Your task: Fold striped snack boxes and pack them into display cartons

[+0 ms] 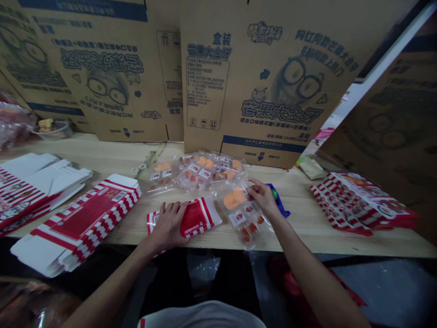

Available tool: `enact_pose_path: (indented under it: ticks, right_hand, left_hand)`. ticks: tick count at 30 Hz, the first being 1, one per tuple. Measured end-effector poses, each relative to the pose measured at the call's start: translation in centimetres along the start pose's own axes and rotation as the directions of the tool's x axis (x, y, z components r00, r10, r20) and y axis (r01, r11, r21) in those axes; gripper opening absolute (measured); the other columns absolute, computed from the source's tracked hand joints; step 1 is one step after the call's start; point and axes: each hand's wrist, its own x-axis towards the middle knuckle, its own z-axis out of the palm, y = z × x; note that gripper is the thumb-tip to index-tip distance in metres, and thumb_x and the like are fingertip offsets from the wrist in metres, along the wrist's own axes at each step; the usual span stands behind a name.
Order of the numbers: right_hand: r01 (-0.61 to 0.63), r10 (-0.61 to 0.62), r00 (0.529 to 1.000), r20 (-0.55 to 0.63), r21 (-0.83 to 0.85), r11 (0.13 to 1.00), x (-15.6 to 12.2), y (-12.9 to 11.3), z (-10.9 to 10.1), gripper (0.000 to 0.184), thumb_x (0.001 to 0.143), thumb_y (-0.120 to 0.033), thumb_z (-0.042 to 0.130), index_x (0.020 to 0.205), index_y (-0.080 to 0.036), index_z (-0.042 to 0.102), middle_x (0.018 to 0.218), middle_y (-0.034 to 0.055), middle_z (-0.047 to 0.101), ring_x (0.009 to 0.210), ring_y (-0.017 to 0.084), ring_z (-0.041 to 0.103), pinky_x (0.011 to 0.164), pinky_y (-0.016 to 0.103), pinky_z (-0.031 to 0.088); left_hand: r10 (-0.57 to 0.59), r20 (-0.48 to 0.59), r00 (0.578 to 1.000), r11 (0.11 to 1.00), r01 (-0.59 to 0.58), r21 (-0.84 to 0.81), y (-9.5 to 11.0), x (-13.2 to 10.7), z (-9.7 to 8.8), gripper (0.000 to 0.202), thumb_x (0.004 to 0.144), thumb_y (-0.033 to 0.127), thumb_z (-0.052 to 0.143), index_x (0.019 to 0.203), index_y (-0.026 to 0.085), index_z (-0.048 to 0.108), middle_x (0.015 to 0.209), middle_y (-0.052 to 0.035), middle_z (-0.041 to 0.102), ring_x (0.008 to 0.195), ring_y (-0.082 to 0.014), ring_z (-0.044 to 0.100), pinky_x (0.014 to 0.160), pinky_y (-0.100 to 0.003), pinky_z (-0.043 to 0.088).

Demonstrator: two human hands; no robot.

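Observation:
My left hand (167,226) lies palm down on a small folded red-and-white striped carton (197,217), fingers spread across it. My right hand (263,197) pinches the top edge of a clear plastic packet (243,215) holding orange and red sweets. A loose heap of similar packets (208,171) sits just beyond both hands. Right next to my right hand's fingers lies a blue object with a green part (277,199), partly hidden; I cannot tell what it is.
Flat stacks of striped cartons (77,223) lie on the wooden table (293,200) at left and right (358,202). Large printed cardboard boxes (269,82) stand along the back. A bowl (53,130) and plastic bags sit at the far left.

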Motion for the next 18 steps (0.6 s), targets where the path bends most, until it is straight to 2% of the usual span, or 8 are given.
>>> enact_pose_path:
  ticks: [3, 6, 8, 10, 11, 12, 15, 18]
  right_hand:
    - [0.035, 0.01, 0.972, 0.233, -0.19, 0.981, -1.5, -0.3, 0.7, 0.04, 0.072, -0.036, 0.065, 0.108, -0.016, 0.069, 0.073, 0.0016, 0.066, 0.053, 0.013, 0.057, 0.054, 0.027, 0.048]
    - [0.229, -0.035, 0.872, 0.488, -0.345, 0.91, -2.5, -0.7, 2.1, 0.033, 0.082, -0.036, 0.057, 0.108, -0.022, 0.071, 0.102, 0.0075, 0.07, 0.083, 0.021, 0.065, 0.081, 0.038, 0.05]
    - [0.347, -0.008, 0.789, 0.614, -0.436, 0.83, -3.1, -0.8, 3.3, 0.029, 0.085, -0.033, 0.055, 0.11, -0.028, 0.07, 0.12, 0.0077, 0.065, 0.113, 0.026, 0.057, 0.103, 0.052, 0.034]
    - [0.407, 0.039, 0.749, 0.661, -0.506, 0.761, -3.6, -0.4, 4.4, 0.028, 0.085, -0.029, 0.057, 0.109, -0.032, 0.07, 0.136, 0.0065, 0.055, 0.133, 0.03, 0.04, 0.108, 0.064, 0.009]
    - [0.41, 0.043, 0.755, 0.654, -0.522, 0.748, -3.8, 0.0, 4.9, 0.027, 0.084, -0.027, 0.058, 0.107, -0.033, 0.071, 0.14, 0.0061, 0.051, 0.137, 0.031, 0.034, 0.108, 0.067, 0.001]
    - [0.387, 0.024, 0.791, 0.612, -0.529, 0.755, -4.0, 0.5, 5.1, 0.025, 0.082, -0.025, 0.059, 0.103, -0.031, 0.072, 0.141, 0.0064, 0.05, 0.138, 0.031, 0.033, 0.108, 0.066, 0.0]
    - [0.234, -0.082, 0.953, 0.291, -0.538, 0.81, -4.3, 2.5, 4.0, 0.023, 0.081, -0.026, 0.057, 0.099, -0.022, 0.072, 0.131, 0.0109, 0.058, 0.132, 0.028, 0.042, 0.111, 0.059, 0.015]
    - [0.078, -0.112, 0.993, -0.031, -0.538, 0.839, -4.9, 4.4, 1.1, 0.038, 0.082, -0.037, 0.054, 0.113, -0.016, 0.064, 0.121, 0.015, 0.062, 0.125, 0.03, 0.048, 0.107, 0.052, 0.031]
  left_hand:
    - [0.023, -0.069, 0.997, 1.0, -0.023, -0.007, 0.8, -0.2, 0.4, 0.103, 0.052, 0.049, 0.071, 0.14, 0.012, 0.034, 0.133, -0.023, 0.044, 0.123, -0.04, 0.039, 0.108, -0.056, 0.02]
    - [0.058, -0.082, 0.995, 0.998, -0.058, -0.002, 1.7, -0.3, 1.0, 0.106, 0.049, 0.048, 0.073, 0.141, 0.014, 0.033, 0.135, -0.0232, 0.042, 0.127, -0.0428, 0.034, 0.109, -0.06, 0.014]
    - [0.1, -0.067, 0.993, 0.995, -0.101, -0.002, 2.2, -0.3, 1.3, 0.106, 0.048, 0.047, 0.073, 0.141, 0.015, 0.033, 0.136, -0.0229, 0.041, 0.128, -0.0436, 0.032, 0.11, -0.062, 0.01]
    - [0.131, -0.031, 0.991, 0.991, -0.131, -0.008, 2.5, -0.2, 1.5, 0.107, 0.047, 0.047, 0.074, 0.142, 0.015, 0.034, 0.137, -0.0224, 0.04, 0.129, -0.0434, 0.032, 0.11, -0.062, 0.009]
    - [0.135, -0.004, 0.991, 0.991, -0.135, -0.01, 2.6, -0.2, 1.6, 0.109, 0.046, 0.048, 0.074, 0.142, 0.016, 0.034, 0.137, -0.0222, 0.04, 0.129, -0.0429, 0.032, 0.11, -0.062, 0.009]
    - [0.131, 0.026, 0.991, 0.991, -0.131, -0.011, 2.6, -0.2, 1.6, 0.111, 0.045, 0.05, 0.075, 0.142, 0.016, 0.034, 0.137, -0.0222, 0.04, 0.129, -0.0425, 0.033, 0.11, -0.062, 0.01]
    - [0.091, 0.113, 0.989, 0.996, -0.091, -0.004, 2.3, -0.4, 1.7, 0.115, 0.043, 0.055, 0.075, 0.143, 0.015, 0.034, 0.139, -0.023, 0.04, 0.129, -0.0417, 0.034, 0.11, -0.061, 0.014]
    - [0.058, 0.152, 0.987, 0.998, -0.057, -0.013, 1.9, -0.7, 1.9, 0.115, 0.044, 0.057, 0.075, 0.143, 0.015, 0.034, 0.139, -0.0237, 0.04, 0.128, -0.042, 0.036, 0.108, -0.06, 0.018]
